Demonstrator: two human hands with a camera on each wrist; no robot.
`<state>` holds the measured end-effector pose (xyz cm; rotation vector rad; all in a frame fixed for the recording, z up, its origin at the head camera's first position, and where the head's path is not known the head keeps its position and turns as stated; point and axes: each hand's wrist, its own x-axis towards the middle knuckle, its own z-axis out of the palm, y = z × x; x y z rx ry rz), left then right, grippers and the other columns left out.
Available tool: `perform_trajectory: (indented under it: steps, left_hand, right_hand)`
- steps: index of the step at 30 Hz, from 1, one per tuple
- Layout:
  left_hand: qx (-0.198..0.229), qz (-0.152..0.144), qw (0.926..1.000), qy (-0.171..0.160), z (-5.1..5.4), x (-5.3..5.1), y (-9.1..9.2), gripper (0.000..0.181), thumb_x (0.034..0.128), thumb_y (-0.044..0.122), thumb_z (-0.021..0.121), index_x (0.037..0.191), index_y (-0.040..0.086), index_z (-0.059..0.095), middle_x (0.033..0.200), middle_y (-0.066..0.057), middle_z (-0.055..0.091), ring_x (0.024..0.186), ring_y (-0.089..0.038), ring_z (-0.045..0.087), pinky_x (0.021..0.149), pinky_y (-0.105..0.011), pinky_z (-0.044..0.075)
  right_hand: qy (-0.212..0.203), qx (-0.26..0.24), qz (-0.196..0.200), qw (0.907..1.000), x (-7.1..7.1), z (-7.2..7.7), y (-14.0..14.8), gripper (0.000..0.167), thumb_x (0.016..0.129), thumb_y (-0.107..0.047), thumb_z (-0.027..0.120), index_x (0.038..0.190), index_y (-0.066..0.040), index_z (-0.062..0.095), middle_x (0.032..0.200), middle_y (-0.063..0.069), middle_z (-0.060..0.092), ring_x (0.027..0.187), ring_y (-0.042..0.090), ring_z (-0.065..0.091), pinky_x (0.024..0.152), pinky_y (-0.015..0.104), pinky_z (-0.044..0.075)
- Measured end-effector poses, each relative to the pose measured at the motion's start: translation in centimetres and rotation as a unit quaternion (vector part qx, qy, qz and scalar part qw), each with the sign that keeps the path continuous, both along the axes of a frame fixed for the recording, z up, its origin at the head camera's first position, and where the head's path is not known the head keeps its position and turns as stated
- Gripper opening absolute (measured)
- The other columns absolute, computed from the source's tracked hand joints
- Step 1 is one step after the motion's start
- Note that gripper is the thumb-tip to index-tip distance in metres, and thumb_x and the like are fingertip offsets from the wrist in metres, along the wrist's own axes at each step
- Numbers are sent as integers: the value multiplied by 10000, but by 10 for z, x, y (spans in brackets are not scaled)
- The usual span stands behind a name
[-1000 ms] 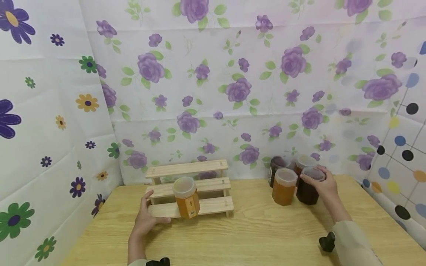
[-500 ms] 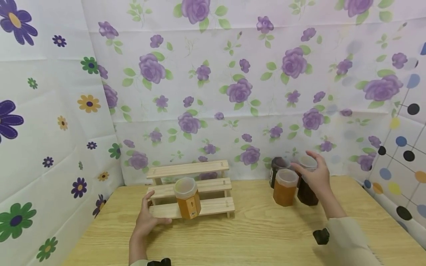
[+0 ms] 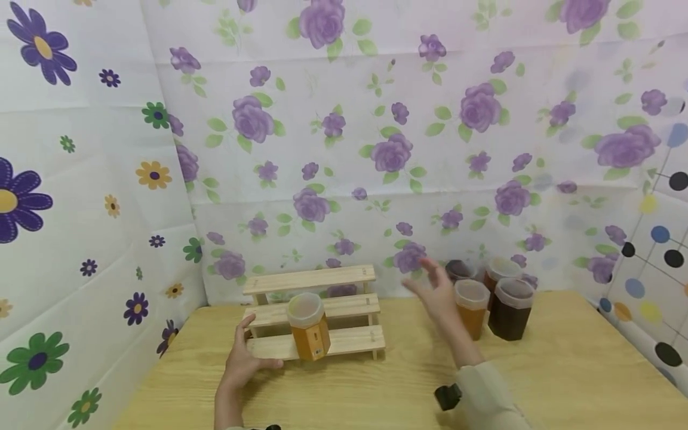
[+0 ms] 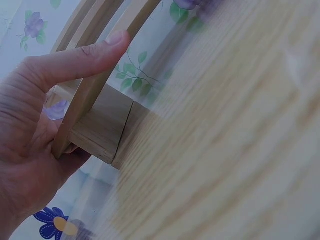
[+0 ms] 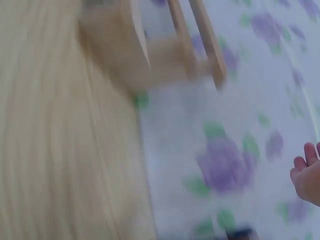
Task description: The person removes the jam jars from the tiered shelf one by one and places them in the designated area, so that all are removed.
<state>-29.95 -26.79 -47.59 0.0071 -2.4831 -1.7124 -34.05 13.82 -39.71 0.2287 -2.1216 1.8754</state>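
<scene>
My left hand (image 3: pixel 242 355) holds the left end of a three-tier wooden rack (image 3: pixel 352 339). In the left wrist view the thumb (image 4: pixel 82 62) lies along the front of the lowest step and the other fingers go behind it. An amber jar (image 3: pixel 312 334) with a whitish translucent lid stands on that bottom step. My right hand (image 3: pixel 439 298) is in the air between rack and jars, fingers spread, nothing in it. Partly behind my right forearm is a second amber jar (image 3: pixel 472 304). Beside it stands a dark jar (image 3: pixel 509 313) with a translucent lid.
Behind those stand another dark jar (image 3: pixel 459 270) and a brownish jar (image 3: pixel 500 270), both partly hidden. All rest on a wood-grain table (image 3: pixel 376 394). A flowered cloth (image 3: pixel 355 149) hangs close behind the rack and jars.
My right hand has let go of the front dark jar, lifted, and moved left toward the rack, empty. The jars stay in place. My left hand keeps its hold on the rack.
</scene>
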Motion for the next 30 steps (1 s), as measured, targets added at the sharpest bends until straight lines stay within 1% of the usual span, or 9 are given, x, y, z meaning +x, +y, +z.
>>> perform_trajectory:
  steps: [2, 5, 9, 13, 16, 18, 21, 25, 30]
  left_hand:
    - [-14, 36, 10000, -9, -3, 0, 1, 1246, 578, 17, 904, 1539, 207, 134, 1590, -287, 125, 1452, -501, 150, 1082, -778, 138]
    - [-60, -2, 10000, -18, -5, -1, 4, 1238, 586, 33, 903, 1538, 220, 135, 1591, -281, 127, 1445, -503, 164, 1074, -784, 148]
    - [-37, -69, 10000, -12, -5, -3, 8, 1238, 585, 38, 903, 1538, 230, 137, 1588, -282, 129, 1442, -513, 164, 1066, -790, 156]
    - [29, -44, 10000, 18, -2, -3, 7, 1238, 580, 25, 899, 1536, 232, 141, 1582, -288, 133, 1440, -524, 153, 1057, -799, 155]
    - [19, -11, 10000, 32, -1, -3, 6, 1235, 583, 29, 901, 1536, 229, 141, 1573, -297, 146, 1427, -540, 167, 1058, -796, 165]
    - [6, -5, 10000, 22, -1, -3, 6, 1233, 588, 36, 902, 1536, 228, 138, 1567, -303, 151, 1416, -553, 179, 1062, -791, 174]
    - [26, 38, 10000, -2, -1, -2, 5, 1234, 584, 32, 903, 1534, 224, 139, 1556, -310, 169, 1391, -578, 214, 1072, -776, 193]
    - [11, 114, 9999, -21, -1, -1, 4, 1234, 579, 30, 905, 1531, 223, 144, 1556, -311, 176, 1388, -580, 224, 1077, -771, 195]
    - [-8, 150, 9999, -39, -2, 2, 0, 1230, 587, 36, 904, 1532, 227, 139, 1565, -309, 156, 1411, -568, 183, 1070, -786, 168]
  right_hand:
    - [-23, -90, 149, 9998, 2, -8, -24, 746, 845, -221, 756, 1455, -44, 364, 1524, 147, 391, 1478, 288, 285, 1244, 414, 195]
    - [-71, -141, 481, 9987, 7, -20, -58, 721, 827, -221, 770, 1431, -63, 409, 1495, 130, 437, 1456, 310, 321, 1233, 443, 219]
    - [-130, 33, 1247, 9921, 13, -33, -99, 745, 823, -228, 780, 1442, -49, 405, 1519, 151, 408, 1461, 386, 286, 1213, 529, 220]
    - [-89, 495, 1986, 9788, 12, -33, -133, 873, 811, -339, 792, 1497, -62, 328, 1556, 160, 352, 1463, 395, 277, 1202, 557, 238]
    - [-132, 639, 2378, 9691, 10, -30, -151, 932, 794, -430, 789, 1516, -108, 295, 1493, 153, 424, 1376, 368, 416, 1131, 551, 368]
    - [-221, 584, 2564, 9645, 10, -29, -159, 926, 791, -436, 790, 1506, -113, 297, 1423, 148, 481, 1290, 339, 499, 1065, 526, 442]
    - [-333, 491, 2670, 9619, 10, -29, -165, 888, 792, -409, 797, 1481, -126, 312, 1352, 123, 521, 1208, 286, 550, 1002, 477, 493]
    - [-341, 469, 2533, 9656, 12, -32, -167, 853, 781, -384, 812, 1449, -130, 347, 1336, 107, 536, 1196, 274, 559, 987, 464, 503]
    - [-280, 472, 2404, 9691, 16, -33, -169, 812, 780, -364, 818, 1420, -121, 381, 1317, 120, 547, 1179, 281, 567, 970, 461, 514]
